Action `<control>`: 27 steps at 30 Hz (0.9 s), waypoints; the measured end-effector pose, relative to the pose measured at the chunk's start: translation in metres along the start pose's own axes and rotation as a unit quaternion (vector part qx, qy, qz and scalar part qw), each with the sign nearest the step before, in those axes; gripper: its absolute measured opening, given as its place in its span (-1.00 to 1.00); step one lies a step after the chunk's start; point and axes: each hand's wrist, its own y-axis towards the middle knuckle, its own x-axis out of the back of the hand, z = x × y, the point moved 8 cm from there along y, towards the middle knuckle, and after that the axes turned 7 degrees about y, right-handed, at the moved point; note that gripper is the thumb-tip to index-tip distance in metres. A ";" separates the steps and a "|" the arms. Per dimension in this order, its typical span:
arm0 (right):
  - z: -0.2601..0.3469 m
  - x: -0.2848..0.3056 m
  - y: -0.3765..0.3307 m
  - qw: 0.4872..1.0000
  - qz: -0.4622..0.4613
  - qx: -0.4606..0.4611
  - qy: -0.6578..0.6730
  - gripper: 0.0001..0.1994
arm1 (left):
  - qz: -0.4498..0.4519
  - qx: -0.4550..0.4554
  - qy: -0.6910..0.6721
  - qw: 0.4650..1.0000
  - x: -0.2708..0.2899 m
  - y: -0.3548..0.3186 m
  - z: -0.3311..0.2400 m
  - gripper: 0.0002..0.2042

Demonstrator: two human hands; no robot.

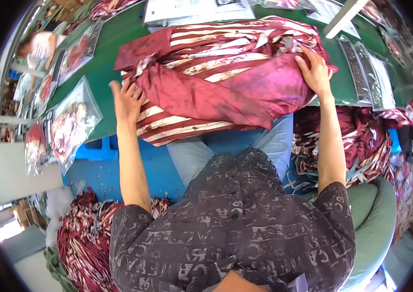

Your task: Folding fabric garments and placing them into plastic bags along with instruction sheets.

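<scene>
Striped garment (201, 53), maroon & white w/ plain red parts, lies on the green worktop (103, 73) right in front of the person; its near edge hangs over the worktop's rim, above the lap; left hand (127, 103) is at the garment's L end, palm turned inward, thumb apart, fingers loosely spread, tips by a gathered cuff-like bit, no clear grip visible; right hand (314, 73) rests on the R end, fingers & thumb splayed over the red cloth, nothing pinched as far as I can see.

Progress, my read: approx. partway thru arranging this one; done so far: garment is laid out crosswise, & a plain red part, prob. a sleeve, lies across the stripes; left: cloth is bunched & creased, esp. nr the R hand, edges don't line up, so no neat flat shape yet; it's also unbagged, unlike the bagged garment (72, 126) at the worktop's L edge; more flat clear packs (369, 73) lie to the R.

Loose cloth in similar colours sits in a L heap (82, 236) & a R heap (362, 136), both below worktop level, unsorted-looking; can't tell how many pcs, or whether they're finished or waiting.
</scene>
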 end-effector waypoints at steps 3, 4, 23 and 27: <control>-0.018 -0.011 -0.005 0.999 0.013 -0.026 0.021 -0.67 | 0.080 -0.048 0.193 0.977 -0.001 0.017 -0.010 -0.46; -0.022 -0.015 -0.005 0.999 0.021 -0.029 0.025 -0.70 | 0.158 -0.072 0.291 0.941 -0.009 0.014 -0.013 -0.49; -0.053 -0.002 0.001 0.979 0.021 -0.191 0.063 -0.70 | 0.273 -0.009 0.294 0.916 -0.031 0.035 -0.083 -0.81; -0.057 0.022 0.009 0.978 -0.039 -0.202 0.042 -0.67 | 0.271 -0.014 0.031 0.962 -0.026 -0.012 -0.114 -0.82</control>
